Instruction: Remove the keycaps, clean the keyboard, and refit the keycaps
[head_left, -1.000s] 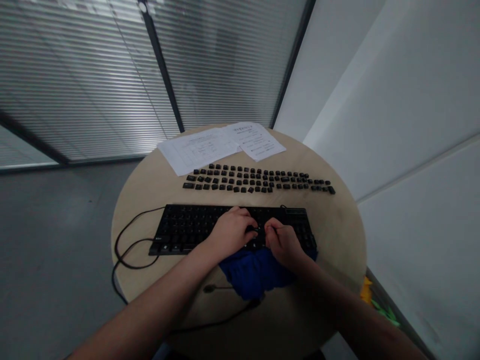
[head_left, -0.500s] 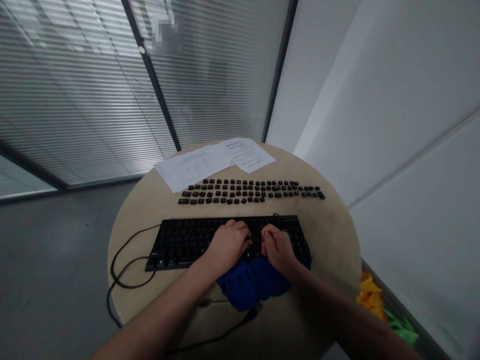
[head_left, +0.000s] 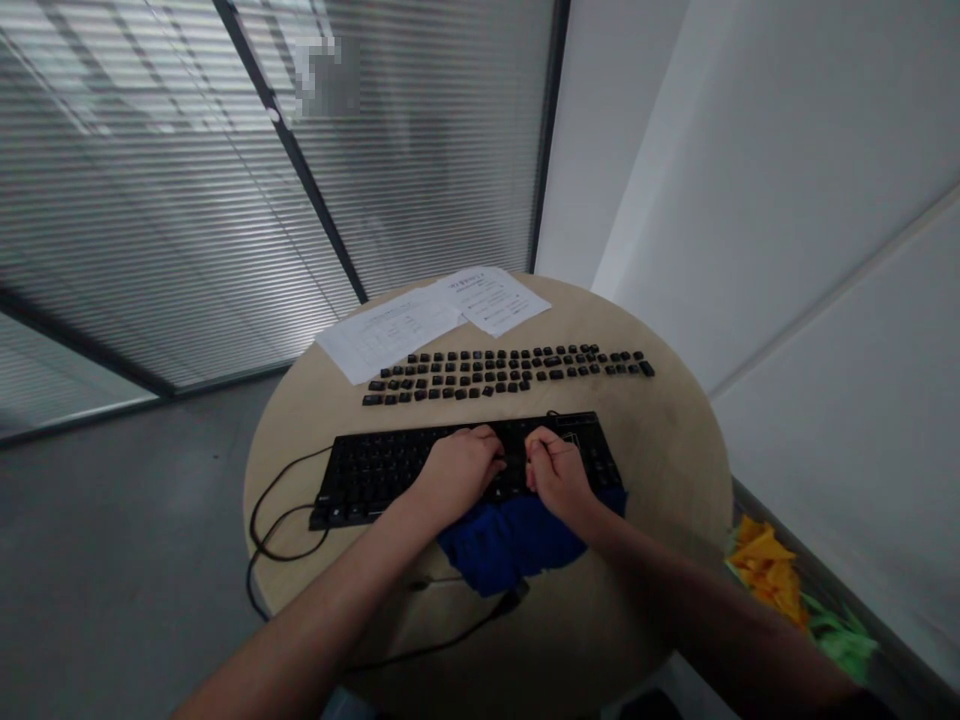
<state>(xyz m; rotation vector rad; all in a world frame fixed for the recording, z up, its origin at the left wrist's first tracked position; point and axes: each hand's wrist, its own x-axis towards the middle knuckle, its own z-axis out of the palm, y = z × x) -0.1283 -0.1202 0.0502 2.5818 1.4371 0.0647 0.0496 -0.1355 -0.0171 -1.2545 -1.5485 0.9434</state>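
Keyboard (head_left: 375, 470) black, small pale marks on its keys. Keycaps (head_left: 553, 361): black too. Cloth (head_left: 491, 540) deep blue, plain as far as I see from here. Plug (head_left: 514, 598) black. Papers (head_left: 495, 300) white, dark print. Surface (head_left: 660, 430) pale wood tone. Blinds (head_left: 442, 220) grey-white, thin horizontal stripes; frame (head_left: 316, 200) dark. Floor (head_left: 150, 520) grey. Wall (head_left: 825, 250) greyish white. Low on my right, one orange heap (head_left: 769, 570), one green (head_left: 840, 640).
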